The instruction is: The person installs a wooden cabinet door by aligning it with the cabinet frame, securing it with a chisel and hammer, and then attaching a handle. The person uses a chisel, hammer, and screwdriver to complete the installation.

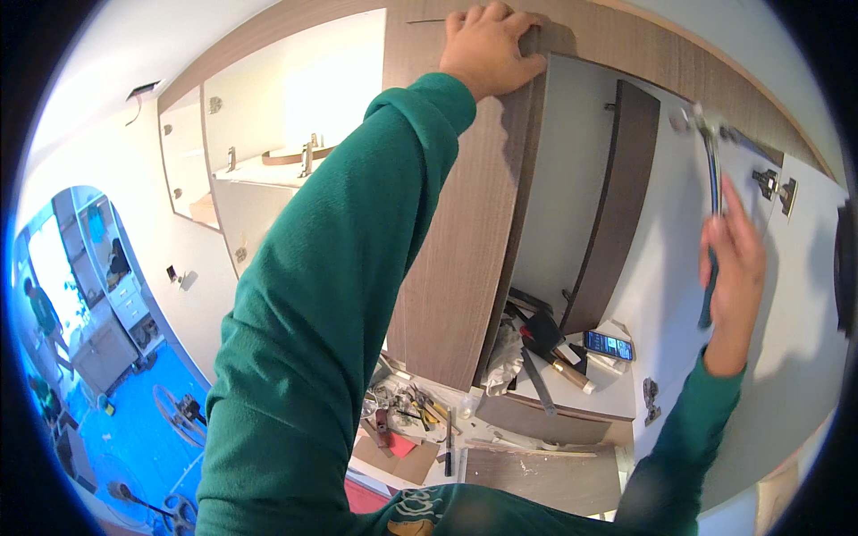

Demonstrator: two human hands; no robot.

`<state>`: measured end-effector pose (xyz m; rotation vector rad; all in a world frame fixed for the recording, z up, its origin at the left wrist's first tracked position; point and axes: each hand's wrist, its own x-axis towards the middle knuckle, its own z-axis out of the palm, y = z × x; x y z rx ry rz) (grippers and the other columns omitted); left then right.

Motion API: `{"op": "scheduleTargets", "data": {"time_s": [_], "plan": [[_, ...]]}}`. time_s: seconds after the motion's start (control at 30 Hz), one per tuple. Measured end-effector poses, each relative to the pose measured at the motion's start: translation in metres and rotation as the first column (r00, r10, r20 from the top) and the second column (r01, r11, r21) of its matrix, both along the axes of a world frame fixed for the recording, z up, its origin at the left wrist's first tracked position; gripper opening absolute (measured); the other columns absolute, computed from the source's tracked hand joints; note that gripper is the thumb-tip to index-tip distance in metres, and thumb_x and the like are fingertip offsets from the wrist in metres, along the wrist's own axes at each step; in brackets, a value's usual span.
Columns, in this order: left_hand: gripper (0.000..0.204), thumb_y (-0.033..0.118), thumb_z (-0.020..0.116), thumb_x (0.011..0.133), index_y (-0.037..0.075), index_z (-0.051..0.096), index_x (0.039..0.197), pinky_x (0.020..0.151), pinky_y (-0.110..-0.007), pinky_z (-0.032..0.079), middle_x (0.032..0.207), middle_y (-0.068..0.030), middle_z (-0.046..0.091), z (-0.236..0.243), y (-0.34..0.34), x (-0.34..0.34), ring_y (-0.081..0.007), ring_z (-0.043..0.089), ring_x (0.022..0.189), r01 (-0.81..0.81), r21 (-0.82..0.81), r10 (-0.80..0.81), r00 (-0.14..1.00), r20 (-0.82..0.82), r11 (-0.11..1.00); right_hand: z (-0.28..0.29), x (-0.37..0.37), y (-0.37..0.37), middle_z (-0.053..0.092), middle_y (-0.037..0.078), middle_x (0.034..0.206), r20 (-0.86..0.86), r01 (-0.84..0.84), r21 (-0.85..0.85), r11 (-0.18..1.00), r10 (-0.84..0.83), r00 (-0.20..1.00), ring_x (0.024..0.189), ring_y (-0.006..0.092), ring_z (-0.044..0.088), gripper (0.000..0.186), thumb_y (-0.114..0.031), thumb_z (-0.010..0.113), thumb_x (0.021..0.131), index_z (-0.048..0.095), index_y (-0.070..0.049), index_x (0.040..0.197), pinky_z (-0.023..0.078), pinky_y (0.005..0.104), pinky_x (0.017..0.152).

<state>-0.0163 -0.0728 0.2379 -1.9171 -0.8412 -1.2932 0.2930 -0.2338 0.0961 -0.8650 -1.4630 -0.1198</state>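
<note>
My left arm, in a green sleeve, reaches up across the view. My left hand (492,49) is closed around the upper right corner of a brown wood-grain panel (456,241), its thumb by the edge. My right hand (735,259) is raised on the right, wrapped around the dark handle of a claw hammer (713,170). The hammer's metal head points up, apart from the panel and blurred. Between my hands is an open cabinet (572,152) with a darker wood board (617,205) standing tilted inside it.
On the cabinet's bottom ledge lie a phone (609,346), a black pouch (542,332) and tools. Lower down are a pile of hand tools (416,406) and loose boards (541,473). White doors with hinges (766,183) stand right. Far left, a person (40,308) stands beyond an archway.
</note>
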Motion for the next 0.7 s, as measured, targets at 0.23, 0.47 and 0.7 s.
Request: {"op": "scheduleTargets", "data": {"time_s": [0.23,0.47,0.7], "plan": [[0.036,0.034,0.053,0.097,0.010,0.073,0.117,0.106,-0.049,0.044,0.124,-0.0162,0.068,0.010,0.054,-0.092,-0.0375,0.063,0.114,-0.176,0.224,0.134,0.973,0.188,0.958,-0.118,0.001,-0.026,0.054,0.001,0.072,-0.288,-0.279,-0.205,0.938,0.215,0.933,0.049,0.0064,0.044,0.057,-0.017,0.063,0.099,0.047,-0.002,0.152,0.033,0.0212,0.042],[0.034,0.008,0.048,0.089,-0.003,0.074,0.107,0.099,-0.047,0.051,0.114,-0.0286,0.070,0.016,0.027,-0.119,-0.0449,0.066,0.109,-0.037,-0.068,0.053,0.968,0.244,0.997,-0.162,0.013,-0.028,0.054,0.002,0.072,-0.343,-0.285,-0.378,0.881,0.152,0.927,0.048,0.0073,0.046,0.054,-0.005,0.057,0.097,0.048,-0.001,0.151,0.036,0.0214,0.041],[0.035,0.009,0.048,0.091,-0.001,0.073,0.113,0.102,-0.045,0.051,0.116,-0.0255,0.071,0.021,0.013,-0.130,-0.0414,0.065,0.114,-0.095,-0.119,0.116,0.976,0.186,0.988,-0.158,0.006,-0.026,0.054,0.002,0.073,-0.346,-0.297,-0.367,0.882,0.167,0.923,0.049,0.0070,0.046,0.055,-0.006,0.058,0.097,0.047,0.000,0.151,0.035,0.0209,0.042]]}}
